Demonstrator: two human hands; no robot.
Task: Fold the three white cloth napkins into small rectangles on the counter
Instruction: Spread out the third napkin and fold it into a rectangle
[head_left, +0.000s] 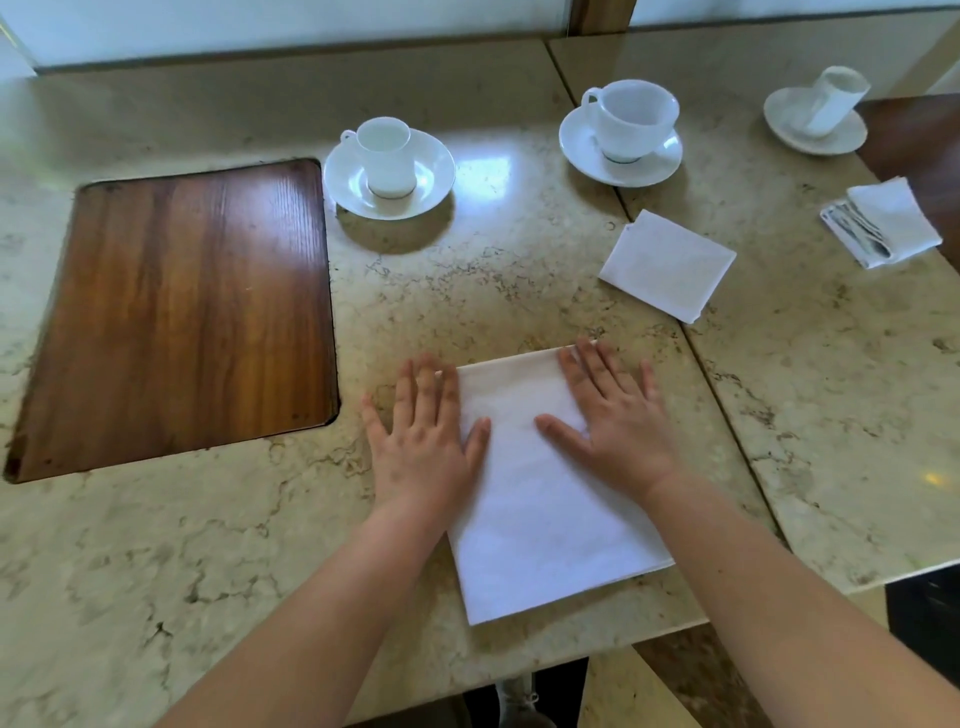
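Head view, looking down at a beige marble counter (208, 545); a long white napkin (540, 509), folded into a tall rectangle, lies flat near the counter's front edge. The left hand (423, 441) rests palm down, fingers spread, across the napkin's left edge near its far corner, partly on the stone; the right hand (613, 421) lies flat and open on the napkin's far right part; neither hand grips anything, both simply press down. Further right, well apart, sits a smaller folded napkin (667, 265), a neat white square; beyond it, near the right edge, lies a third folded napkin (883, 223), its layered edges showing. Three white cups on saucers stand along the back: one (387, 156) left of centre, one (631, 122) right of centre, one (831, 104) far right; a dark wooden panel (182, 312) is set into the counter at left.
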